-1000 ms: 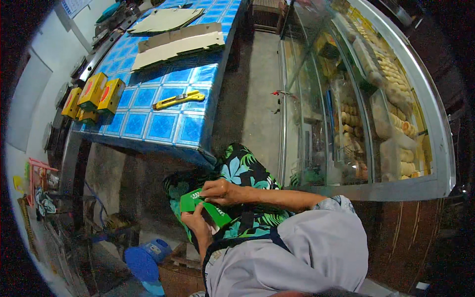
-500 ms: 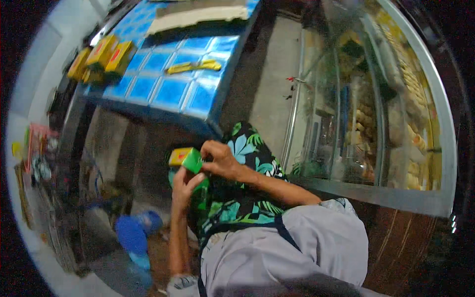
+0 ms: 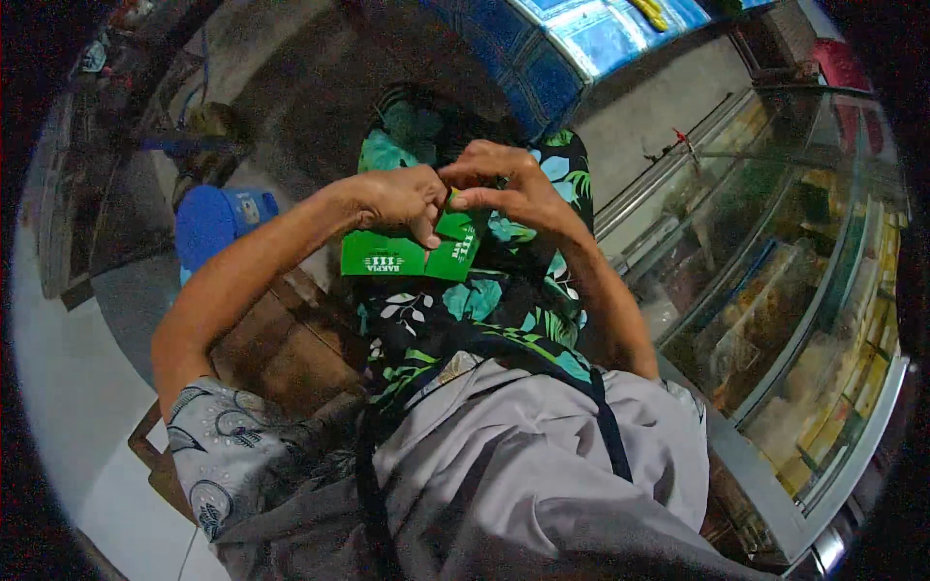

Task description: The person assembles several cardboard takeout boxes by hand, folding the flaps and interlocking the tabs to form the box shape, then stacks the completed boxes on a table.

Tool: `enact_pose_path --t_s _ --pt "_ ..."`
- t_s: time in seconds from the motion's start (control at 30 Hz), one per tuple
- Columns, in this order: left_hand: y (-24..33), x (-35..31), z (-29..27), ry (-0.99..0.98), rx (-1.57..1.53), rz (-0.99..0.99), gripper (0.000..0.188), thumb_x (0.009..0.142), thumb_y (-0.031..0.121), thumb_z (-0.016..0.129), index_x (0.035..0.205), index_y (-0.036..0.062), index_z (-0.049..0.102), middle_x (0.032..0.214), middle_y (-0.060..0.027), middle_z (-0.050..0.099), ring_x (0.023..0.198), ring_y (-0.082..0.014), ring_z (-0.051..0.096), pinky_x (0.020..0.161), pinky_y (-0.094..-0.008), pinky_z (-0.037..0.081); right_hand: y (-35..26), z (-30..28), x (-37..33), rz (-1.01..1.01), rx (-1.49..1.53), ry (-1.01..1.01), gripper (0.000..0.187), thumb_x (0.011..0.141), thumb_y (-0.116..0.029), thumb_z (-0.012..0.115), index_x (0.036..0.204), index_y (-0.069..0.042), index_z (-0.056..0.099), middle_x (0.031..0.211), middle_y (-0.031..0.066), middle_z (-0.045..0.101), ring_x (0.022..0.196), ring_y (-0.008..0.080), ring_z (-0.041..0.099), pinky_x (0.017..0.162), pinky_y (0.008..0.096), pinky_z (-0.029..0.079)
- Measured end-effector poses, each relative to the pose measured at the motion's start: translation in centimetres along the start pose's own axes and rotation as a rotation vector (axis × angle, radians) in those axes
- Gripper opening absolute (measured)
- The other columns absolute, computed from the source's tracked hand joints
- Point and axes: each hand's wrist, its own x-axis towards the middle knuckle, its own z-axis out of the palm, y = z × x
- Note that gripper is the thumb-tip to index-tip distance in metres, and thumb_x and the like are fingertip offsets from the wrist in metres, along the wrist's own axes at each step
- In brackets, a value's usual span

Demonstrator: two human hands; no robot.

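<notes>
Above my lap is a green cardboard box (image 3: 383, 254) with white print, its panels spread at angles to each other. My left hand (image 3: 402, 198) is closed on its upper edge, with one finger pointing down over the green panel. Close beside it, my right hand (image 3: 499, 182) pinches the box's upper right part between thumb and bent fingers. Where the fingertips meet, the hands hide the fold of the card. Beneath the box lies dark cloth (image 3: 475, 300) with a green and blue floral pattern.
A blue tile-patterned table (image 3: 620, 34) stands ahead to the right, a yellow object (image 3: 649, 14) on it. Along my right runs a glass display case (image 3: 756, 300) with packed goods inside. A blue container (image 3: 218, 228) stands at left, and something red (image 3: 843, 63) at far right.
My view has swung leftward, so the table now sits farther right. The green and yellow box now shows spread green panels. My left hand has moved from beneath it to its upper edge.
</notes>
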Motion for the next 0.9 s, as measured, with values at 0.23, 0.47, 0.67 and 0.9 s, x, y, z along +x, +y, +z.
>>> enact_pose_path --t_s 0.23,0.47,0.67,0.9 --pt "-0.2 1.0 -1.7 -0.086 -0.409 -0.021 0.02 0.059 0.002 0.077 0.069 -0.0005 0.06 0.063 -0.0015 0.056 0.059 -0.0136 0.056 0.054 -0.0284 0.046 -1.0 -2.2 1.3 -0.357 -0.324 -0.166 0.029 0.067 -0.012 0.072 0.095 -0.01 0.066 0.106 0.0106 0.054 0.099 0.0294 0.051 0.081 0.0388 0.045" --pt "-1.6 3.7 -1.7 -0.159 -0.271 0.043 0.062 0.058 0.008 0.081 0.113 0.0025 0.055 0.101 -0.0051 0.062 0.091 -0.0172 0.058 0.079 -0.0333 0.046 -1.3 -2.8 3.2 -0.443 -0.462 -0.296 0.021 0.063 -0.006 0.071 0.081 -0.003 0.062 0.084 0.0077 0.052 0.084 0.0291 0.052 0.07 0.0391 0.043" --pt "-3.0 4.6 -0.9 -0.206 -0.385 0.194 0.049 0.057 0.0 0.079 0.102 0.0017 0.058 0.09 -0.0073 0.063 0.08 -0.0197 0.061 0.07 -0.0352 0.05 -1.5 -3.1 3.3 -0.408 -0.211 -0.295 0.017 0.063 -0.006 0.07 0.076 -0.002 0.061 0.077 0.0081 0.052 0.079 0.0273 0.051 0.067 0.0371 0.041" --pt "-2.0 4.9 -1.1 -0.246 -0.336 0.049 0.063 0.053 0.0 0.081 0.111 0.0006 0.057 0.104 -0.0074 0.064 0.096 -0.02 0.059 0.085 -0.0359 0.046 -0.7 -2.5 2.3 -0.461 -0.277 -0.272 0.018 0.062 -0.007 0.07 0.075 -0.002 0.06 0.081 0.0077 0.054 0.08 0.0269 0.051 0.068 0.0371 0.042"
